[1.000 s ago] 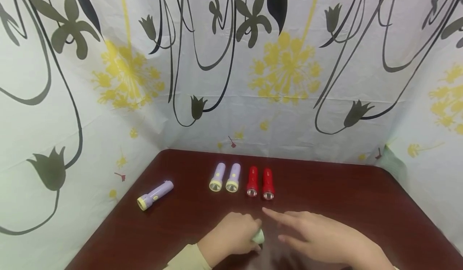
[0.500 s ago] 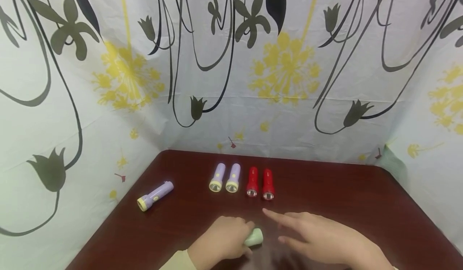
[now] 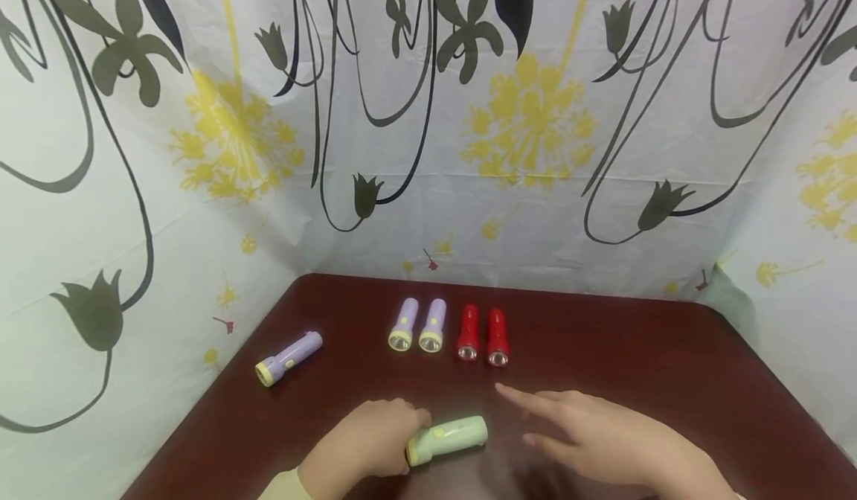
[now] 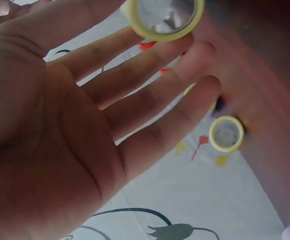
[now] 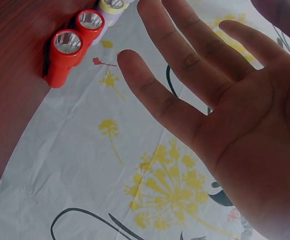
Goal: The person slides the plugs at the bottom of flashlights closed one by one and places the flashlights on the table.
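Note:
A pale green flashlight (image 3: 448, 439) lies on the near part of the table, its yellow-rimmed head pointing left. My left hand (image 3: 364, 437) is at that head, its fingers largely straight. In the left wrist view the flashlight's yellow rim (image 4: 167, 37) shows beside the thumb and forefinger, and the index fingertip is hidden behind it. My right hand (image 3: 605, 437) hovers to the right of the flashlight's tail, fingers extended and holding nothing. Its straight, spread fingers (image 5: 159, 102) also show in the right wrist view.
Two lavender flashlights (image 3: 403, 325) and two red flashlights (image 3: 498, 336) stand in a row at the back of the dark red table (image 3: 602, 351). Another lavender flashlight (image 3: 288, 359) lies slantwise at the left. A patterned white curtain (image 3: 428, 150) surrounds the back and sides.
My left hand has slid left along the green flashlight, uncovering its body, while the tail stays about where it was. The right hand has hardly moved.

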The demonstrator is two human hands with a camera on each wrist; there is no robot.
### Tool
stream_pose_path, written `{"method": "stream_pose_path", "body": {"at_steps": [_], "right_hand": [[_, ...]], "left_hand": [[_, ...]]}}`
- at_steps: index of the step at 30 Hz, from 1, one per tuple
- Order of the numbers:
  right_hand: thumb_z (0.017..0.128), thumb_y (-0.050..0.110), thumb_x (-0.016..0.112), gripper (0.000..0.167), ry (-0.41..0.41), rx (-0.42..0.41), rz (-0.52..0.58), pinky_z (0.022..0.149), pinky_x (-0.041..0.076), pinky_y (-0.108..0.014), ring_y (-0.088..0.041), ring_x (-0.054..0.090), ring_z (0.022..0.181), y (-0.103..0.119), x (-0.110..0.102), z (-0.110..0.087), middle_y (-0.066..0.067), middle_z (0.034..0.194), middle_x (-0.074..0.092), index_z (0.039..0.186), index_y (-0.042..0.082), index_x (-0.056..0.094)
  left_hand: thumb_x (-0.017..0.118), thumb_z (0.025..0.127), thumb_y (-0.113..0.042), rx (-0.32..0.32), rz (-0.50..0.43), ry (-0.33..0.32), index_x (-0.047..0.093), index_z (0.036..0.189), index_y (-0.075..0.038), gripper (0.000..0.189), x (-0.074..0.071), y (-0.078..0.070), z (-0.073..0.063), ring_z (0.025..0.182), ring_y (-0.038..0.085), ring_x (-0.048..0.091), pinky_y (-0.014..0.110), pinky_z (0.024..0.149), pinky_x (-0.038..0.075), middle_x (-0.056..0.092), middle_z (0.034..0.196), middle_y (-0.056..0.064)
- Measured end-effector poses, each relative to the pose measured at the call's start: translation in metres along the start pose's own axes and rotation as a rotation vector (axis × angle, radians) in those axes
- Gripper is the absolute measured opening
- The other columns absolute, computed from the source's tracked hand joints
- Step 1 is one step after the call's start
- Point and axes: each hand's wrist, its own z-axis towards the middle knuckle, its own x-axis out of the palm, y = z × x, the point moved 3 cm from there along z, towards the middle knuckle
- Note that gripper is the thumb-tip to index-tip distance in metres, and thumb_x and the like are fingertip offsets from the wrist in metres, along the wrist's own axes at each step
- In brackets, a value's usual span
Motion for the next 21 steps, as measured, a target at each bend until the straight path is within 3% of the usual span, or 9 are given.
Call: {"method": "stream_pose_path", "body": {"at_steps": [5,15,18,21], "right_hand": [[0.107,0.044,0.062,0.063,0.007,0.005,0.011,0.101,0.06,-0.04,-0.006,0.066,0.129,-0.002,0.001,0.0,0.013,0.148,0.063,0.164,0.044,0.036],[0.108,0.046,0.06,0.059,-0.027,-0.044,-0.002,0.1,0.06,-0.037,-0.003,0.065,0.127,-0.003,0.002,-0.001,0.012,0.149,0.063,0.163,0.038,0.041],[0.108,0.045,0.06,0.058,-0.049,-0.059,-0.021,0.101,0.059,-0.038,-0.005,0.065,0.129,-0.003,0.003,-0.001,0.013,0.149,0.063,0.162,0.037,0.042],[0.108,0.045,0.061,0.057,-0.046,-0.061,-0.005,0.099,0.06,-0.037,-0.004,0.066,0.125,-0.003,0.004,-0.001,0.012,0.144,0.066,0.162,0.036,0.044]], "left_hand": [[0.089,0.077,-0.019,0.041,0.023,-0.037,0.07,0.096,-0.028,0.029,0.005,-0.002,0.004,0.069,0.007,0.049,0.028,0.061,0.047,0.061,0.079,-0.013],[0.093,0.077,-0.038,0.089,0.128,-0.077,0.069,0.097,-0.032,0.032,0.008,-0.022,0.03,0.067,0.005,0.049,0.028,0.059,0.043,0.06,0.076,-0.015],[0.092,0.078,-0.043,0.13,0.171,-0.125,0.07,0.098,-0.033,0.031,0.011,-0.031,0.044,0.065,0.004,0.05,0.027,0.058,0.043,0.062,0.075,-0.015],[0.09,0.08,-0.048,0.206,0.261,-0.247,0.073,0.097,-0.034,0.028,0.016,-0.042,0.06,0.064,0.004,0.053,0.025,0.057,0.045,0.065,0.075,-0.016]]}}
